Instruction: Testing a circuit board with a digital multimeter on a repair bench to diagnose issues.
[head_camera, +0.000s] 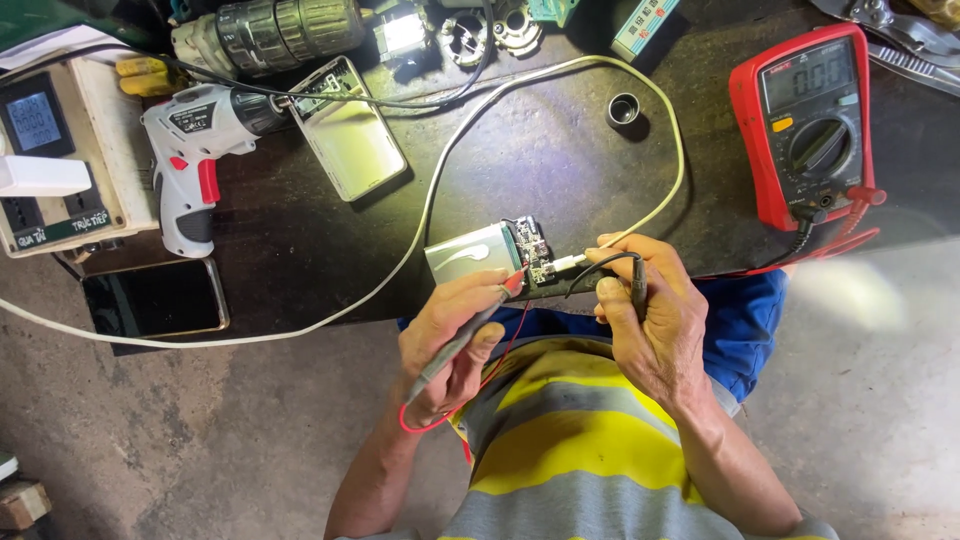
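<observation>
**At the bench edge: two probes on a small circuit board**

At the near edge of the dark workbench (560, 150), a silver battery pack (470, 253) with a small circuit board (533, 256) on its right end lies just in front of the person's chest. The left hand (452, 345) is closed around a grey test probe with a red tip (470, 330), held like a pen, its tip touching the board's lower left corner; a thin red lead (505, 355) loops back under the wrist. The right hand (650, 320) is curled around a black test probe (638, 285), thumb and forefinger pinched near the white plug (570, 263) that meets the board's right side. Whether the black tip touches the board cannot be told. A white cable (440, 200) runs from that plug up across the bench in a wide arc and off to the left.

Well apart to the upper right, a red digital multimeter (808, 120) lies face up, its red and black leads trailing toward the hands. Near the far middle stands a small black ring-shaped cap (624, 108). To the left lie a white cordless screwdriver with red trigger (190, 150), an open silver case (350, 135) just beside it, a larger grey drill body (275, 35) behind, a beige meter box (65, 150) at the edge, and a dark phone (155, 298) lying flat face up.
</observation>
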